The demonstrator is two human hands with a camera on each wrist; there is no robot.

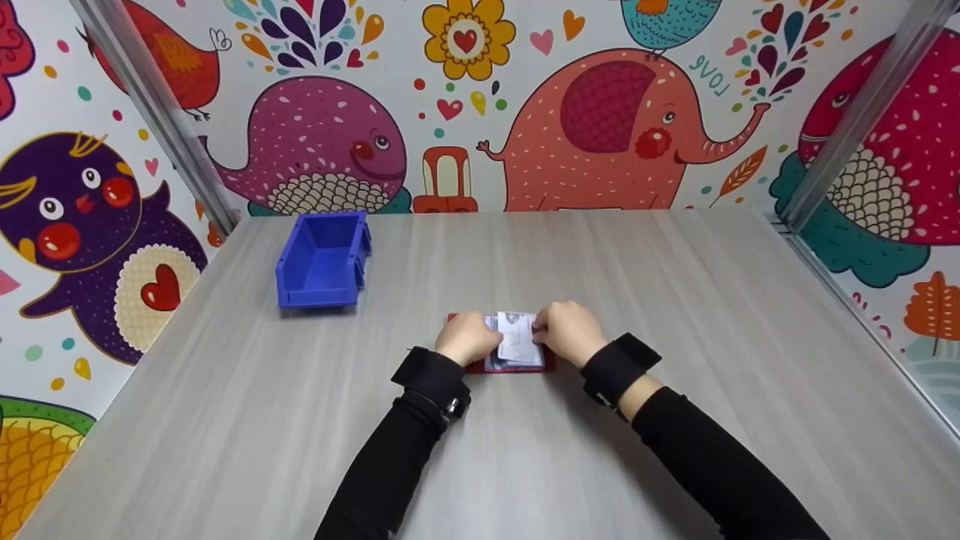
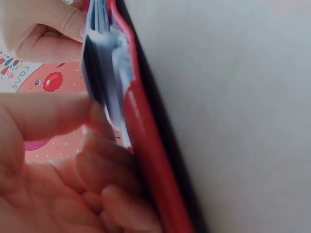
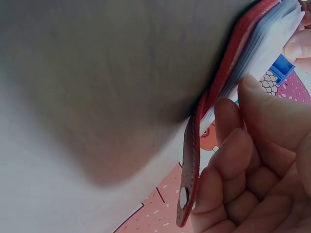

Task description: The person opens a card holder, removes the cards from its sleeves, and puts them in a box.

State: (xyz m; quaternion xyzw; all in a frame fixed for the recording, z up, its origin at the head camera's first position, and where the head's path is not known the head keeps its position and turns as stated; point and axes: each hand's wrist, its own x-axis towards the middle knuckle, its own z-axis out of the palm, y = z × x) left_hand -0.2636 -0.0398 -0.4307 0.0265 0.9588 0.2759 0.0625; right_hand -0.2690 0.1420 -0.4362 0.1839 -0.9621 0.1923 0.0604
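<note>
A red card holder (image 1: 550, 361) lies opened on the table, with a stack of pale plastic card sleeves (image 1: 519, 339) inside. My left hand (image 1: 466, 337) is at its left part, thumb and forefinger pinching the edge of the sleeves, as the left wrist view shows. My right hand (image 1: 574, 331) pinches the right edge of the sleeves between thumb and forefinger. In the right wrist view, a red strap (image 3: 191, 155) with a metal snap (image 3: 183, 197) sticks out beside the curled lower fingers. The left end of the cover is partly hidden under the left hand.
A blue plastic bin (image 1: 322, 262) stands at the back left of the pale wood-grain table (image 1: 675, 270). Printed cartoon panels (image 1: 450, 112) rise along the back and sides, with metal posts (image 1: 862, 120) at the corners.
</note>
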